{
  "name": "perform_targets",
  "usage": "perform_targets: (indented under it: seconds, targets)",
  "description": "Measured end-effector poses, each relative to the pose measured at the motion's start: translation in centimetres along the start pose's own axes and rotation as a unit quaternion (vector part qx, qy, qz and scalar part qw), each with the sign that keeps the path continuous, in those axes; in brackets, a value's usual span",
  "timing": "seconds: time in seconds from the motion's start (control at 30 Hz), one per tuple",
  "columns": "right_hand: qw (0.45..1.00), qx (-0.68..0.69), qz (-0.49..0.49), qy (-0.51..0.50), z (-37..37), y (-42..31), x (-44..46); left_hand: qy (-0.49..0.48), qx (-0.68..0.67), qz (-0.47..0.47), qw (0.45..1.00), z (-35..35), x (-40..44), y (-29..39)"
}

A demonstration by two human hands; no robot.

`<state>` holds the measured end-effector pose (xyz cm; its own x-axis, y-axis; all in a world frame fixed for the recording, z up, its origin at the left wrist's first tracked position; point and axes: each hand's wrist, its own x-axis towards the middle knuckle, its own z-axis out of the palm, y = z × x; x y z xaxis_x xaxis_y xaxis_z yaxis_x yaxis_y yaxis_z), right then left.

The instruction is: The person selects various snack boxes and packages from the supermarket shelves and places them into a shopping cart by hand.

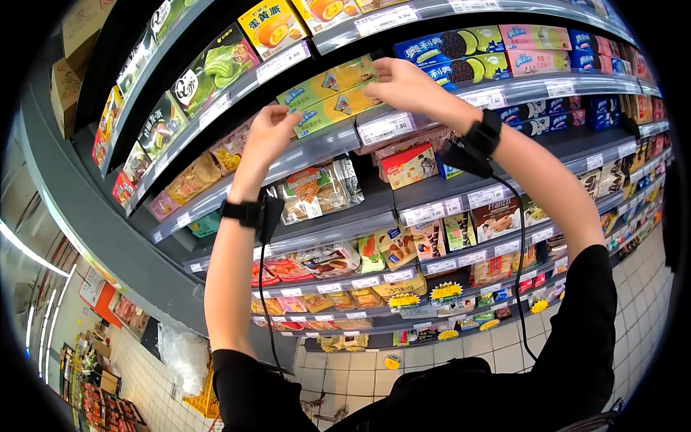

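Two stacked green-and-yellow cookie boxes (338, 106) with an ice-cream-cone picture lie on an upper shelf, long sides facing me. My left hand (271, 132) is at their left end, its fingers bent against the lower box's corner. At the right end is my right hand (401, 85), with thumb and fingers closed on the box edge. Parts of the fingertips are hidden behind the boxes. Just right of that hand sit blue Oreo boxes (453, 46) with a green cookie picture. Below the stack is a price label (386, 129) reading 7.80.
Green snack boxes (219, 63) stand at the upper left, beside yellow pie boxes (271, 30). Pink cookie boxes (536, 37) lie farther right. A bread pack (314, 193) sits one shelf lower. Price-rail edges curve along each shelf. A white plastic bag (183, 354) hangs at the lower left.
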<state>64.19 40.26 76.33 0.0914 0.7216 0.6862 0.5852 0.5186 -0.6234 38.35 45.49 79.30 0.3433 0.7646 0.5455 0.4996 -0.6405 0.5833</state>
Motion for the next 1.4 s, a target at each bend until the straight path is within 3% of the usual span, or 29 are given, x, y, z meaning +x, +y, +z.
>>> perform_targets:
  seconds: [0.13,0.4,0.6,0.67,0.77,0.93,1.07,1.13,1.2,1.4]
  targets:
    - [0.995,-0.066,0.066,-0.016,-0.8,0.3,3.3,0.013,0.038,-0.012,0.999,1.1,4.0,-2.1]
    - [0.991,-0.025,0.105,-0.077,-0.1,0.8,5.2,0.066,-0.003,-0.036,0.997,2.5,6.2,-3.3]
    - [0.993,-0.034,0.108,-0.024,0.4,0.2,4.0,0.071,-0.03,-0.003,0.997,2.9,6.3,-4.9]
    - [0.993,-0.055,0.103,-0.025,0.9,0.1,3.2,0.17,-0.076,0.026,0.982,3.1,5.4,-5.3]
    - [0.996,-0.018,0.059,0.064,1.7,-0.4,1.0,0.193,-0.112,0.051,0.973,3.1,3.5,-5.2]
    - [0.998,0.023,0.02,0.053,3.9,-2.5,-3.7,0.201,-0.298,0.052,0.932,1.8,-0.6,-4.3]
    - [0.978,0.204,0.001,0.046,6.8,-5.2,-6.4,0.23,-0.354,0.043,0.906,-1.4,-5.7,-3.8]
    - [0.979,0.194,0.023,0.052,8.3,-6.4,-7.4,0.281,-0.343,0.04,0.896,-2.8,-8.0,-5.3]
    - [0.949,0.301,0.087,0.036,10.5,-9.7,-9.2,0.284,-0.361,0.029,0.888,-5.1,-11.2,-7.2]
    - [0.923,0.369,0.09,-0.057,20.6,-15.0,-11.6,0.351,-0.282,0.025,0.892,-14.3,-21.6,-11.9]
